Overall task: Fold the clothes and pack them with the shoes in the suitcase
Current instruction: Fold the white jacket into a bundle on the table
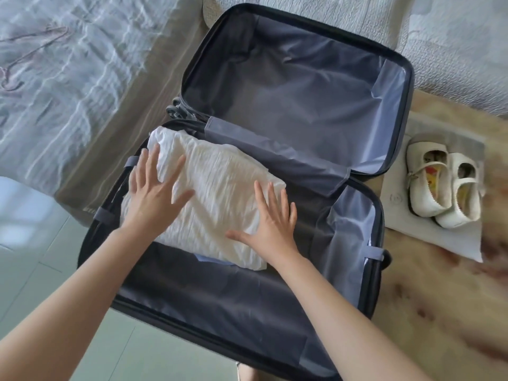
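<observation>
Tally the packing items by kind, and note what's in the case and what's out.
suitcase: 1, open
white folded garment: 1, in the suitcase, left hand and right hand flat on it
cream shoes: 2, outside, on a pale flat pouch beside the suitcase
pale flat pouch: 1
Total: 5

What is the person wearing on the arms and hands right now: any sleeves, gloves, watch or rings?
Nothing that shows. The left hand and right hand are bare: no gloves, and no rings visible on the fingers. Neither wrist carries a watch or bracelet. The left forearm and right forearm are uncovered down to the bottom edge of the view, so no sleeve is in sight.
</observation>
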The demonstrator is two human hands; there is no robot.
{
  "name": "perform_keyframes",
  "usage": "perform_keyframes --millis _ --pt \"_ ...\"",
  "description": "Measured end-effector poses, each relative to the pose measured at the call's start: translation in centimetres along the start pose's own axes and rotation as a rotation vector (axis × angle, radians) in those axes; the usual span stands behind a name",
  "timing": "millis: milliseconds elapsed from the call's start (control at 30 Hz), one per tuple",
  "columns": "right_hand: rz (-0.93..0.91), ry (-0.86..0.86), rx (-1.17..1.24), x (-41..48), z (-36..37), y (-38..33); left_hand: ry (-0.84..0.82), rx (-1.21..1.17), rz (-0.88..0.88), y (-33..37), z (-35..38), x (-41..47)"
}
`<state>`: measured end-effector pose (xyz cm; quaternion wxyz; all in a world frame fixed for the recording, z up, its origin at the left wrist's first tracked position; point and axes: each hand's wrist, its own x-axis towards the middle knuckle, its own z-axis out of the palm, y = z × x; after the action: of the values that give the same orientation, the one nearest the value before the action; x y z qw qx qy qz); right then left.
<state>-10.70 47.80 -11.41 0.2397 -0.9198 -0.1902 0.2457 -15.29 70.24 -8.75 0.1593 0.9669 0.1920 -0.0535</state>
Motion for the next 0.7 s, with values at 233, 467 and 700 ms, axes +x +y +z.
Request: perform_keyframes --millis 233,467,700 --pt "-0.039 0.114 0.203 -3.0 -4.3 1.2 -0.047 -0.299 0.077 8.8 -1.1 -2.3" --pt "0.095 0.378 0.539 -9.7 -9.8 10.0 -0.120 -0.495 0.145 21.4 1.2 -4.8" --pt "0.410 0.619 0.540 -21.0 -15.1 25.8 -0.235 -0.554 0.261 36.9 5.8 -9.3"
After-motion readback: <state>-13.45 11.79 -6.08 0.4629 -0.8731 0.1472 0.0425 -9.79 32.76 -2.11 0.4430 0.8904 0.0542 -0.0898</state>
